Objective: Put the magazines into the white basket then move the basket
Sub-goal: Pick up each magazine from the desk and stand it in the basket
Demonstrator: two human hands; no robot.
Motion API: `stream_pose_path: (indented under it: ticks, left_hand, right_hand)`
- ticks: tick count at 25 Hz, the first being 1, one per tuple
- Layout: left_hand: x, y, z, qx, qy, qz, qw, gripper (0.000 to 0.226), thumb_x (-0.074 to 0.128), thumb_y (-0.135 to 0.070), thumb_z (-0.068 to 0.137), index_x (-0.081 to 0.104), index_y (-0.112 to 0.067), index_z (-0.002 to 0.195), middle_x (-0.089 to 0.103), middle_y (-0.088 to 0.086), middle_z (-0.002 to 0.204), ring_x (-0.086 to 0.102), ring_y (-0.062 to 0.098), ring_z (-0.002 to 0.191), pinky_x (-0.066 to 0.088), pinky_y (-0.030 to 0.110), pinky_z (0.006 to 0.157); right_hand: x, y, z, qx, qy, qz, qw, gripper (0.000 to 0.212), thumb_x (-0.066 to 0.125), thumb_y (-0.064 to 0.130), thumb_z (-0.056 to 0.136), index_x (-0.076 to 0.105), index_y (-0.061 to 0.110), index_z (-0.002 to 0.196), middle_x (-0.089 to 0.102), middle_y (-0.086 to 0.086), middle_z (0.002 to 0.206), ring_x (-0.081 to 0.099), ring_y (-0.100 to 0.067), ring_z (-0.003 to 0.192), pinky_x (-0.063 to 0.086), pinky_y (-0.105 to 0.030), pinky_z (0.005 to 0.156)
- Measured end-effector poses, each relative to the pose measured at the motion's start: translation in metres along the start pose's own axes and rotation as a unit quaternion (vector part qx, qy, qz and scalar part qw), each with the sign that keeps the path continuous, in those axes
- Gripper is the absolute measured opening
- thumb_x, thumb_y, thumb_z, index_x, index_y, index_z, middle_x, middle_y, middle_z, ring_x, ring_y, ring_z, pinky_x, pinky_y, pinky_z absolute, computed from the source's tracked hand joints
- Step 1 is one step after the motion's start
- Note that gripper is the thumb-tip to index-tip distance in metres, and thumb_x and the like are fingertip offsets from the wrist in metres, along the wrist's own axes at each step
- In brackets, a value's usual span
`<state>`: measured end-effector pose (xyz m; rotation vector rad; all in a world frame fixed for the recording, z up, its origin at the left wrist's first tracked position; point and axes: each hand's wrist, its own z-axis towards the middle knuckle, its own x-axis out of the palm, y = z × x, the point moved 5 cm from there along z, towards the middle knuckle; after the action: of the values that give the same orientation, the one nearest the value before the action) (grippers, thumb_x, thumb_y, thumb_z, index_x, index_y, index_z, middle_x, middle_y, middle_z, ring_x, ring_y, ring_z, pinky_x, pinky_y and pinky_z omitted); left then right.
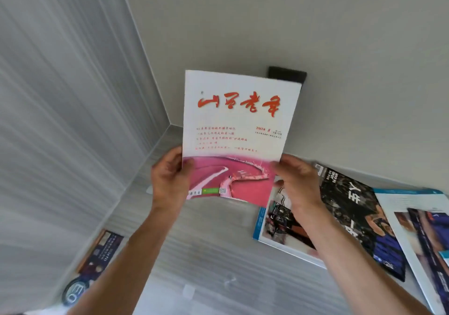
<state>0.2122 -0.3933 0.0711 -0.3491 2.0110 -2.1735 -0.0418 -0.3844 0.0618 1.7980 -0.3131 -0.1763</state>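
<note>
A white magazine with red brush lettering and a pink photo (238, 125) is held upright in front of me, above the floor. My left hand (168, 178) grips its lower left edge, thumb on the cover. My right hand (297, 181) grips its lower right edge. On the floor to the right lie a blue-edged magazine (274, 227), a dark magazine with white characters (349, 207) and a light-bordered magazine (422, 232), overlapping along the wall. Another dark magazine (102, 254) lies at the lower left by the wall. The white basket is out of view.
I am facing a room corner: a grey panelled wall on the left, a plain wall (315, 23) ahead and a grey striped floor (206, 241). A black block (288, 74) is fixed on the wall behind the held magazine. A round sticker (75, 290) lies at the lower left.
</note>
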Motion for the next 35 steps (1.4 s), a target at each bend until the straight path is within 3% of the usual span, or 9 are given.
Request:
stream_pose_path:
  ticks: [2,7,13,18,23,27,29,31,35]
  left_hand:
    - [0.003,-0.011,0.04,0.001,-0.054,0.06,0.997,0.034,0.063,0.006,0.087,0.072,-0.026,0.088,0.075,-0.011,0.088,0.072,0.016,0.086,0.059,0.028,0.073]
    - [0.011,0.012,0.096,-0.012,-0.047,0.282,0.958,0.021,0.057,-0.007,0.094,0.073,-0.015,0.103,0.075,0.003,0.102,0.066,0.011,0.078,0.051,0.017,0.058]
    - [-0.001,0.05,0.095,-0.043,-0.029,0.425,0.904,0.019,0.061,-0.001,0.087,0.076,-0.012,0.089,0.077,0.006,0.093,0.064,0.015,0.069,0.036,0.011,0.049]
    - [0.006,0.056,0.102,-0.039,-0.001,0.48,0.877,0.016,0.062,0.002,0.085,0.072,-0.008,0.078,0.076,0.012,0.093,0.069,0.022,0.075,0.048,0.024,0.06]
    - [0.013,0.064,0.113,-0.024,0.023,0.507,0.861,0.007,0.067,-0.002,0.085,0.065,-0.008,0.086,0.074,0.01,0.096,0.07,0.026,0.084,0.058,0.034,0.069]
    - [0.019,0.064,0.098,-0.003,0.019,0.5,0.866,0.035,0.063,-0.008,0.089,0.046,-0.01,0.12,0.065,0.014,0.122,0.067,0.035,0.103,0.06,0.046,0.08]
    - [0.021,0.057,0.069,0.042,0.011,0.473,0.88,0.053,0.063,-0.01,0.087,0.041,-0.014,0.134,0.057,0.012,0.135,0.059,0.035,0.116,0.054,0.047,0.089]
    - [0.045,0.055,0.018,0.091,0.055,0.398,0.911,0.06,0.063,-0.008,0.087,0.04,-0.012,0.142,0.052,0.013,0.142,0.052,0.032,0.127,0.045,0.042,0.102]
    - [0.119,0.068,-0.087,0.109,0.227,0.318,0.914,0.071,0.056,0.004,0.087,0.032,-0.016,0.151,0.044,0.006,0.15,0.042,0.016,0.135,0.021,0.003,0.107]
  right_hand:
    - [0.016,0.021,0.022,-0.037,-0.015,0.003,0.999,0.017,0.069,0.007,0.086,0.074,0.017,0.099,0.076,0.005,0.088,0.071,-0.004,0.068,0.056,-0.02,0.054]
    - [0.044,0.005,0.072,-0.048,-0.045,-0.088,0.994,0.026,0.07,0.012,0.084,0.074,0.036,0.074,0.077,0.007,0.084,0.074,-0.017,0.082,0.062,-0.046,0.076]
    - [0.044,-0.04,0.078,-0.015,-0.065,-0.178,0.982,0.036,0.06,0.005,0.085,0.074,0.037,0.082,0.076,0.013,0.087,0.071,-0.012,0.074,0.062,-0.043,0.075]
    - [0.039,-0.044,0.085,-0.048,-0.068,-0.266,0.96,0.032,0.058,0.006,0.086,0.077,0.029,0.096,0.075,0.012,0.08,0.071,-0.016,0.066,0.062,-0.039,0.065]
    - [0.034,-0.053,0.095,-0.062,-0.043,-0.345,0.936,0.031,0.056,0.004,0.084,0.077,0.024,0.094,0.077,0.005,0.084,0.066,-0.011,0.057,0.05,-0.021,0.05]
    - [0.036,-0.053,0.09,-0.075,-0.033,-0.322,0.943,0.037,0.059,0.006,0.089,0.061,0.021,0.122,0.073,0.001,0.112,0.071,-0.016,0.088,0.061,-0.035,0.074]
    - [0.023,-0.056,0.067,-0.093,-0.04,-0.257,0.961,0.051,0.061,0.012,0.092,0.044,0.025,0.138,0.062,0.008,0.129,0.069,-0.014,0.097,0.06,-0.03,0.08]
    - [-0.017,-0.07,0.029,-0.094,-0.068,-0.245,0.962,0.059,0.06,0.009,0.092,0.038,0.028,0.143,0.055,0.011,0.135,0.066,-0.009,0.101,0.058,-0.022,0.081]
    - [-0.126,-0.124,-0.043,-0.011,-0.103,-0.313,0.944,0.07,0.054,0.001,0.084,0.037,0.032,0.144,0.049,0.005,0.144,0.051,-0.014,0.127,0.049,-0.043,0.103]
